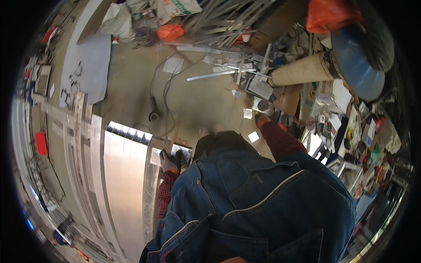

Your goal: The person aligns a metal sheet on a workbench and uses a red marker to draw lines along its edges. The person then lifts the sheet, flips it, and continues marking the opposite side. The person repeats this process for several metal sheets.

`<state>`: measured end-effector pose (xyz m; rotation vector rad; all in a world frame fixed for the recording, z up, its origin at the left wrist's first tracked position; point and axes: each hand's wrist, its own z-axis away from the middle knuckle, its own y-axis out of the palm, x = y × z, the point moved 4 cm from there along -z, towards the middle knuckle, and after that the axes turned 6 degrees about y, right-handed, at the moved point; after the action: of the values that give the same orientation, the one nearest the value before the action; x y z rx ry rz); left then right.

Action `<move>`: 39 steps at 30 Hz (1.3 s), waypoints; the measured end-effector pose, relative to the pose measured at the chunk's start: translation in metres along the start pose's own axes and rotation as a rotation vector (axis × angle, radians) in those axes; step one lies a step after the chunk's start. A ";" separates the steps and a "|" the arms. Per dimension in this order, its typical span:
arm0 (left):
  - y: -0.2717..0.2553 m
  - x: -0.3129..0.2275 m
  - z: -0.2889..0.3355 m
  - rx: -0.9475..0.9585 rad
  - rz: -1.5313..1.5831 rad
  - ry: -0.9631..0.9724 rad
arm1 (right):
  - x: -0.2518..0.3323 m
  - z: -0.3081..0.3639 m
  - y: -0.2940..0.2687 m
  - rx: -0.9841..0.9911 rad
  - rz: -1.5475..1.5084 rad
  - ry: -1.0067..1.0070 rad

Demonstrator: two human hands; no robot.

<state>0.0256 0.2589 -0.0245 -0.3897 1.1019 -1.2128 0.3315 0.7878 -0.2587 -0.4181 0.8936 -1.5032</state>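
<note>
From up here my gloved left hand [169, 161] rests on the end of the stacked aluminium sheets [125, 175], fingers curled over the edge. Right hand [262, 119] reaches away from the sheets toward a small metal part [263, 105] on the floor; can't tell its grip.

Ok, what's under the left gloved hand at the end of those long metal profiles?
The left hand in a grey glove rests on the near end of the long metal profiles, beside a dark plate. The spot beneath the palm is covered, and the denim jacket hides the floor below.
</note>
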 end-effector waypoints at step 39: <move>0.032 -0.036 0.012 -0.198 0.251 -0.751 | -0.200 -0.530 0.135 0.040 -0.725 0.149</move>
<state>0.0555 0.2992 -0.0264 -0.7594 0.5869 -0.6380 0.0717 1.1394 -0.6429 -0.6495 0.8681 -2.2337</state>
